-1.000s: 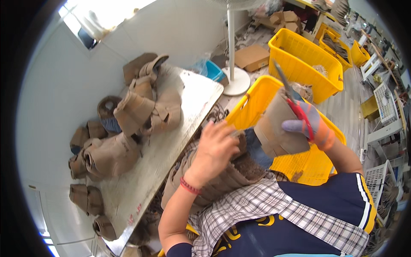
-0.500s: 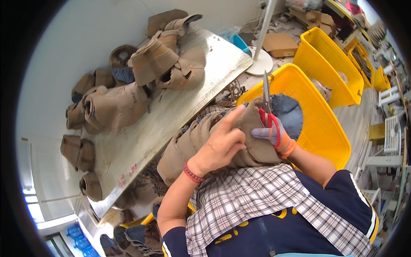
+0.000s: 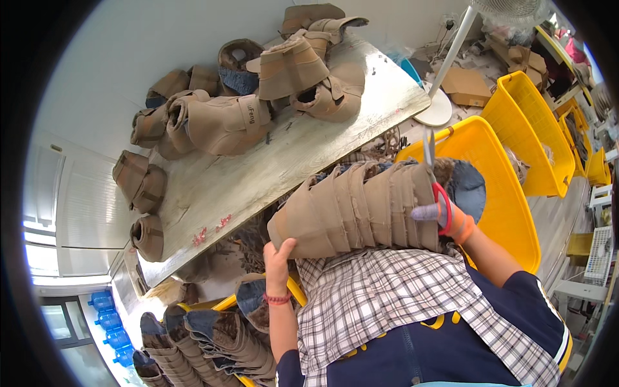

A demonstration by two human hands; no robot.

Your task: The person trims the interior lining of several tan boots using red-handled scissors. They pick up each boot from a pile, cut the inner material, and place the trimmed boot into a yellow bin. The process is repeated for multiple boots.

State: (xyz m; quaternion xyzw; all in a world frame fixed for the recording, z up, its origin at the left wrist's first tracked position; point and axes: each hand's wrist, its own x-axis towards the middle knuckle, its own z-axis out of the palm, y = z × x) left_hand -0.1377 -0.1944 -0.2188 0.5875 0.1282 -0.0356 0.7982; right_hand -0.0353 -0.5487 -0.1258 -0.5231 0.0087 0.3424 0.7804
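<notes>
A long stack of nested brown fabric sleeves [image 3: 361, 209], fur-lined with ragged edges, lies across my lap against the checked apron [image 3: 380, 284]. My left hand [image 3: 278, 257] grips the stack's left end, thumb on top and the other fingers mostly hidden behind it. At the right end is my right hand [image 3: 458, 222], in a grey and orange glove, closed around red-handled scissors [image 3: 443, 201] whose blades point away from me. Gloved fingers also rest on the last sleeve. A dark blue lining [image 3: 467, 190] shows beyond the scissors.
A worn table [image 3: 258, 200] on the left bears several similar brown pieces [image 3: 225, 126]. A yellow basket [image 3: 509, 219] stands by my right side, another [image 3: 525, 135] behind it. More nested sleeves [image 3: 219, 342] are at lower left. A fan pole [image 3: 454, 48] rises beyond the table.
My left hand has moved from the stack's right part, near the scissors, to its left end and now grips it. The scissors stay in my right hand. The view has shifted.
</notes>
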